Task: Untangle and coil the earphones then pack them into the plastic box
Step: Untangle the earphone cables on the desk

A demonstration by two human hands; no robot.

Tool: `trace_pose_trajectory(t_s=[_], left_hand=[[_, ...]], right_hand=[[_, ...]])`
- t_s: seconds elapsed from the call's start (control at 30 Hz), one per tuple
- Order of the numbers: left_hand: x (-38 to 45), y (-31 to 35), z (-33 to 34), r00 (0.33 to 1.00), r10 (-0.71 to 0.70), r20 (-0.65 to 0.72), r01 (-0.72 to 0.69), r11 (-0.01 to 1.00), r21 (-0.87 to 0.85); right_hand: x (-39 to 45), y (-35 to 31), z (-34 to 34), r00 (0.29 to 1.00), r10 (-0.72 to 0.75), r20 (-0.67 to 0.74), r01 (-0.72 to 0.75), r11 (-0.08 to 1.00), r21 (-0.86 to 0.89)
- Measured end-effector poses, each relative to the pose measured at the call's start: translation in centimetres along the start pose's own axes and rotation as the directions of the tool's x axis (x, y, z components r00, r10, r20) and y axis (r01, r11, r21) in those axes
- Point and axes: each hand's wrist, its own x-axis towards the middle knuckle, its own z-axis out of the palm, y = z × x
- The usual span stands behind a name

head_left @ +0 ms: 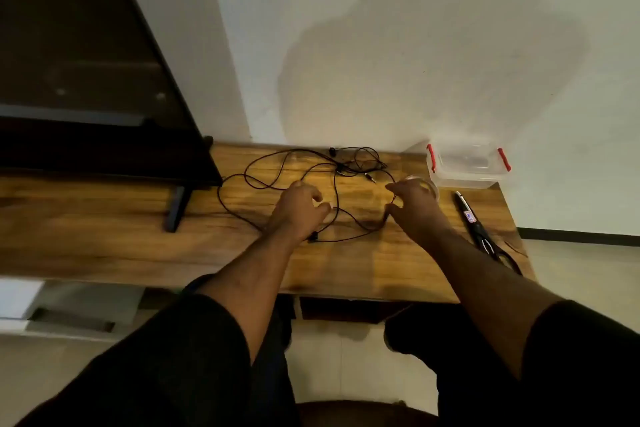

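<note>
Head view: a grained wooden tabletop [104, 239] stands against a pale matte wall [381, 28], a dark flat screen [86, 80] at 10 o'clock. Thin black earphones [277, 163] sprawl in loose loops at center; the left hand [298, 210] and right hand [415, 206] each pinch cord in a curled grip. A clear plastic box [467, 166] with 2 red clips sits at 2 o'clock, black scissors [485, 236] at 3.

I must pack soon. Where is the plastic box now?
Head view: the box sits at the table's far right corner by the wall, beyond the right hand.

Grained wood table [104, 218], clear plastic box [467, 166]
</note>
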Motion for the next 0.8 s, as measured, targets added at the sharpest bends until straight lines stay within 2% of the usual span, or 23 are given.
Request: trace_pose_trajectory(t_s=[0.07, 0.17, 0.37, 0.47, 0.53, 0.63, 0.8], left_hand=[[1.6, 0.0, 0.8, 1.0, -0.002, -0.013, 0.002, 1.0, -0.019], [3.2, -0.3, 1.9, 1.0, -0.018, -0.008, 0.018, 1.0, 0.013], [6.4, -0.9, 3.8, 0.977, -0.204, -0.061, 0.196, 0.974, -0.113], [7.2, -0.3, 4.7, 0.965, -0.253, -0.066, 0.243, 0.961, -0.13], [7.5, 0.5, 5.3, 0.96, -0.266, -0.09, 0.262, 0.964, -0.054], [8.1, 1.7, 6.2, 0.967, -0.201, -0.153, 0.225, 0.962, 0.155], [7.8, 3.2, 7.0, 0.98, -0.19, -0.062, 0.199, 0.959, 0.2]], right_hand=[[1.0, 1.4, 0.2, 0.995, 0.063, -0.073, -0.059, 0.996, 0.062], [2.5, 2.0, 0.2, 0.989, 0.073, -0.13, -0.059, 0.992, 0.108], [4.0, 1.3, 1.1, 0.999, 0.025, 0.045, -0.029, 0.994, 0.101], [4.2, 1.5, 1.4, 0.998, 0.004, 0.061, -0.01, 0.994, 0.104], [4.3, 1.3, 1.7, 0.998, -0.016, 0.055, 0.01, 0.992, 0.123], [4.4, 0.5, 1.9, 0.997, -0.065, 0.043, 0.058, 0.989, 0.136], [4.3, 0.0, 1.1, 0.997, -0.073, 0.016, 0.069, 0.983, 0.168]])
